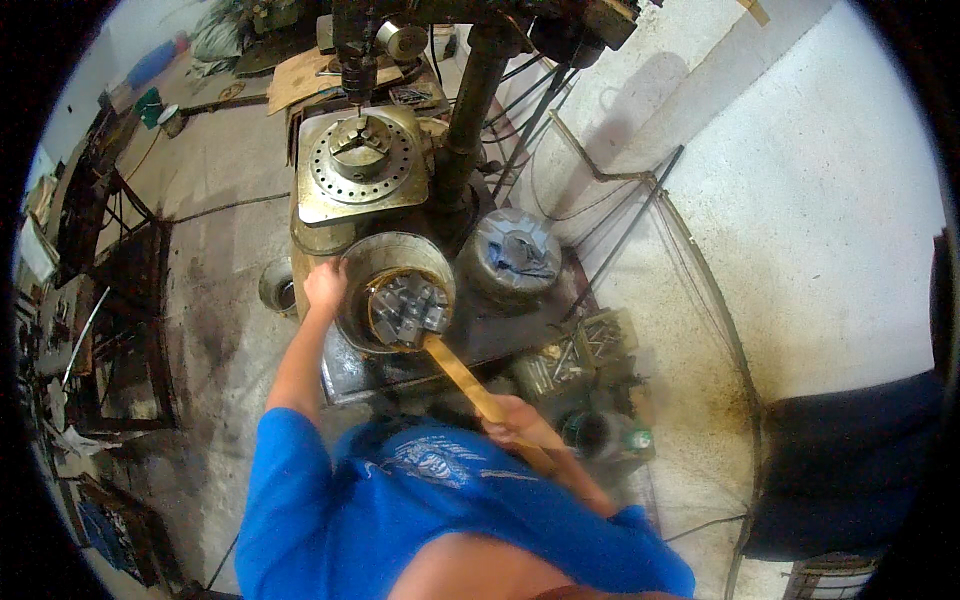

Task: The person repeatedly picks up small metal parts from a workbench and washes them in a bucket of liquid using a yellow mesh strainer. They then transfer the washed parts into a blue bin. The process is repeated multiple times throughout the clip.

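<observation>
- White wall [830,270] right, drill press [468,125] beyond bucket [398,254]
- Left hand [325,286]: fingers curled on bucket rim
- Right hand [522,420]: wrapped round handle [460,376], tip at metal parts [406,304] inside

Left hand [326,287] forward, arm extended — right hand [522,422] curled, near the waist.

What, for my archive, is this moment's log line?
left hand: grips round grey metal bucket; right hand: holds flat yellow wooden stick; inside: grey metallic pieces

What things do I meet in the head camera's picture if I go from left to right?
Small round pot → left hand → grey pieces → right hand → dark cloth.
</observation>
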`<state>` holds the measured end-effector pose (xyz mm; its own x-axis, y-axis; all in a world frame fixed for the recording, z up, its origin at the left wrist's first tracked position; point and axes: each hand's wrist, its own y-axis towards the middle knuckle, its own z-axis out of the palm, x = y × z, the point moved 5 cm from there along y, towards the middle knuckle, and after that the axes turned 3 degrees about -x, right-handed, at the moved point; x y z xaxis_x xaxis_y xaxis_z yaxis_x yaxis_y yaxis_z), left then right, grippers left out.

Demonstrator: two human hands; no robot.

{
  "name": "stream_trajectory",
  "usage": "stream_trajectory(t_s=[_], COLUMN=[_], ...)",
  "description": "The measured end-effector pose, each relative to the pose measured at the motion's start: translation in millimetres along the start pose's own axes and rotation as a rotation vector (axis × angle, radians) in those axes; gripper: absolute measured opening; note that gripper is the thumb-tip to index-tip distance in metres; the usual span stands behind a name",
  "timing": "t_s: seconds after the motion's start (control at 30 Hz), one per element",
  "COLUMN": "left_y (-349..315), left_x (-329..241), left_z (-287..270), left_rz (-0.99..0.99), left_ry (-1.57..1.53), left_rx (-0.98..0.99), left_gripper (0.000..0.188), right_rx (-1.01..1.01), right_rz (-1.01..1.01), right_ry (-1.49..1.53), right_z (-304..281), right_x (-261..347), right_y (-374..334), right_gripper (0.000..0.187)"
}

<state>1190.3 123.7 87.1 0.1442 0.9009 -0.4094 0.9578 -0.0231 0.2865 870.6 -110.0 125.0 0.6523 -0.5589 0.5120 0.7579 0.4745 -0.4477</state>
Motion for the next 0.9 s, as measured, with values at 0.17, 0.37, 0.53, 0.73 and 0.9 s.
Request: stream_trajectory(t_s=[0.17,0.37,0.53,0.73,0.9], left_y=[1.5,1.2,0.9,-1.4,-0.2], left_x=[4.7,4.2,5.1,1.0,3.8], left_z=[5.2,6.2,5.0,2.7,4.5], left_rz=[-0.003,-0.011,-0.018,0.002,0.006], left_ry=[0.0,0.012,-0.005,0.004,0.026], left_rx=[0.008,0.022,0.038,-0.005,-0.012], left_gripper=[0.029,0.029,0.031,0.029,0.028], right_rx=[0.01,0.075,0.033,-0.004,0.055], right_rz=[-0.001,-0.031,-0.022,0.003,-0.022], right_ry=[0.054,0.052,-0.01,0.035,0.044], right_z=[-2.6,0.5,2.8,-9.4,-8.2], right_x=[-2.9,-1.2,1.0,-6.8,-6.1], right_y=[1.6,1.5,0.8,2.5,3.0], right_gripper=[0.04,0.041,0.043,0.044,0.046])
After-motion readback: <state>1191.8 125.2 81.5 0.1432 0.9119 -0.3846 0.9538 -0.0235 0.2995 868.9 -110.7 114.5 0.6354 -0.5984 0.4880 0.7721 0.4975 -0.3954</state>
